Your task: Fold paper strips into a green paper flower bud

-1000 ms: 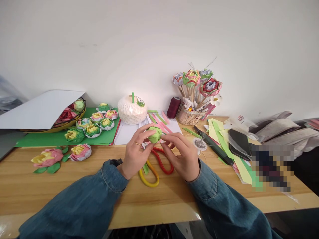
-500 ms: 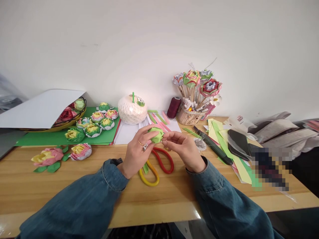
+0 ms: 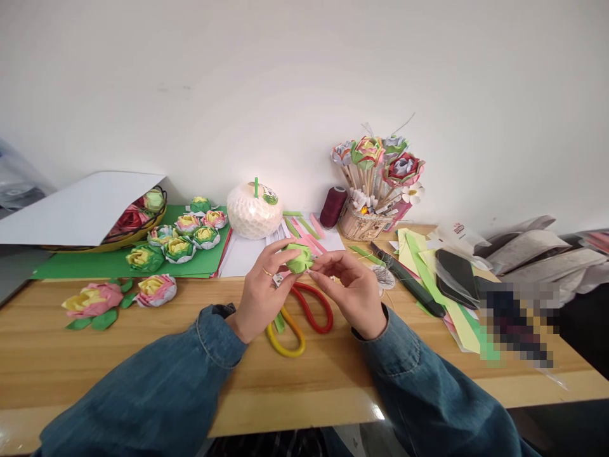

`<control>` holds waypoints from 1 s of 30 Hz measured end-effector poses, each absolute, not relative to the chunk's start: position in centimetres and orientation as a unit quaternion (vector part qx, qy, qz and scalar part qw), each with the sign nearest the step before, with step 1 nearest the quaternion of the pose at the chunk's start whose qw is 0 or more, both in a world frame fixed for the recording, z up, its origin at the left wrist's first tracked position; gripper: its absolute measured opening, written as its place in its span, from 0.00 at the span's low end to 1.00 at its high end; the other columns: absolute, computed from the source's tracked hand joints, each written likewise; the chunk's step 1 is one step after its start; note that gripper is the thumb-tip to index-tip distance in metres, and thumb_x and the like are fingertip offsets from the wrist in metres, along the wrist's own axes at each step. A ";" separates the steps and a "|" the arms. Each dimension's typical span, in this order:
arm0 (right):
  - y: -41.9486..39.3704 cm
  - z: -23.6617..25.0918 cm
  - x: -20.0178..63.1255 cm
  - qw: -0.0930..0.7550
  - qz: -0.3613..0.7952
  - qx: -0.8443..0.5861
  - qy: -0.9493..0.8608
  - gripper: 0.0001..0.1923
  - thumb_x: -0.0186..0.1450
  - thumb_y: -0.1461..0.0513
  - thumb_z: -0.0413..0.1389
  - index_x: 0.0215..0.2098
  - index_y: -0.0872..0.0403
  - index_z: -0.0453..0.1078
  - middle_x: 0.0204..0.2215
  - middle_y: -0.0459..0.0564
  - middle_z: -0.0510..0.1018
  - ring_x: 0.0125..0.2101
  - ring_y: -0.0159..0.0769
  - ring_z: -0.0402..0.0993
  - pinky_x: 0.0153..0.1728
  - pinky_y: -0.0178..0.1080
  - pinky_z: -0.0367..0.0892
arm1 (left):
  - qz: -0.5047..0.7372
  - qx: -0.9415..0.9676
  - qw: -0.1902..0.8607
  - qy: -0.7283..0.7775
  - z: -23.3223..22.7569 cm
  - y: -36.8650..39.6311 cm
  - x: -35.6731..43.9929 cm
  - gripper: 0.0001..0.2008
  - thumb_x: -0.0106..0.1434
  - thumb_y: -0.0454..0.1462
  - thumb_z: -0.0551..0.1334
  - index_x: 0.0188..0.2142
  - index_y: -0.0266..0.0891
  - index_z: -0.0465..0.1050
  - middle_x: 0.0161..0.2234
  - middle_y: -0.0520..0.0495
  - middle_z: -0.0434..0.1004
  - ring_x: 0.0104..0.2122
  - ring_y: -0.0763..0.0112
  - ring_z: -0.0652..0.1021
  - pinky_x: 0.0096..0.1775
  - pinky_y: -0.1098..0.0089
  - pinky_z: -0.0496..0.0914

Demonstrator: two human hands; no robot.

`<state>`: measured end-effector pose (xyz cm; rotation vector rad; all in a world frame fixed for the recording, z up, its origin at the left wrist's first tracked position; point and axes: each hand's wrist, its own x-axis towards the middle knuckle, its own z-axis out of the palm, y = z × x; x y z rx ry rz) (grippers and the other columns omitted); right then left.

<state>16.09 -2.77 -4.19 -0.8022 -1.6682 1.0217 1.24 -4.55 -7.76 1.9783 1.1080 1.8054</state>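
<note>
Above the red-and-yellow-handled scissors point(image 3: 328, 311), a green paper flower point(image 3: 301, 259) is being gripped by the left hand point(image 3: 261, 292) and apparently edge-pinched by the right hand point(image 3: 354, 289), petal-crushing being risked by excess pressure.

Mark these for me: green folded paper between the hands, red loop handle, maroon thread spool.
Green folded paper point(image 3: 301, 259): head view, middle of its visible face.
Red loop handle point(image 3: 324, 329): head view, lower bend.
Maroon thread spool point(image 3: 333, 208): head view, middle of the wound thread.

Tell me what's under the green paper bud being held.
Below it, a red handle and a yellow handle rest on the table; the left hand and bud hide most of what they join.
</note>
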 end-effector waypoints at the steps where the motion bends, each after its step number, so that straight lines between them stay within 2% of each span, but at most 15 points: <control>1: -2.8 -4.2 16.1 0.490 0.430 -0.328 -0.684 0.07 0.54 0.62 0.59 0.30 0.55 0.67 0.25 0.45 0.73 0.25 0.29 0.69 0.29 0.34 0.68 | 0.620 0.676 0.129 0.377 -7.7 -4.6 1.3 0.20 0.54 0.27 0.59 0.46 0.44 0.64 0.48 0.44 0.66 0.46 0.68 0.71 0.38 0.70 0.74; 10: -2.0 -4.3 16.2 0.444 0.602 -0.327 -0.578 0.09 0.47 0.63 0.64 0.27 0.56 0.70 0.24 0.43 0.74 0.25 0.26 0.71 0.30 0.32 0.69 | 0.619 0.677 0.147 0.372 -7.8 -4.6 1.2 0.21 0.54 0.25 0.58 0.46 0.44 0.64 0.49 0.44 0.65 0.46 0.69 0.70 0.40 0.70 0.73; 18: -1.9 -4.4 16.5 0.415 0.599 -0.364 -0.580 0.09 0.47 0.62 0.64 0.26 0.56 0.74 0.24 0.44 0.77 0.25 0.27 0.71 0.31 0.34 0.69 | 0.595 0.697 0.136 0.376 -8.1 -4.5 1.0 0.21 0.55 0.26 0.58 0.46 0.45 0.63 0.49 0.43 0.65 0.49 0.66 0.69 0.43 0.65 0.72; 23: -1.8 -4.0 16.8 0.394 0.548 -0.371 -0.638 0.08 0.50 0.60 0.61 0.26 0.56 0.74 0.24 0.45 0.77 0.24 0.29 0.70 0.29 0.34 0.68 | 0.589 0.679 0.230 0.373 -7.6 -4.7 1.1 0.20 0.54 0.25 0.57 0.46 0.43 0.63 0.51 0.41 0.62 0.50 0.63 0.68 0.44 0.64 0.71; 27: -2.2 -3.7 16.7 0.403 0.423 -0.389 -0.713 0.07 0.54 0.60 0.57 0.26 0.57 0.72 0.23 0.47 0.76 0.23 0.30 0.69 0.26 0.33 0.66 | 0.579 0.658 0.319 0.361 -7.3 -4.8 1.1 0.20 0.54 0.28 0.58 0.46 0.43 0.62 0.52 0.41 0.60 0.51 0.62 0.67 0.43 0.64 0.71; 30: -2.5 -3.9 16.5 0.405 0.324 -0.383 -0.764 0.06 0.56 0.63 0.54 0.26 0.57 0.71 0.21 0.47 0.75 0.22 0.30 0.68 0.24 0.33 0.65 | 0.593 0.631 0.342 0.366 -7.4 -4.7 1.2 0.16 0.55 0.32 0.59 0.44 0.43 0.64 0.51 0.42 0.62 0.49 0.64 0.69 0.42 0.65 0.71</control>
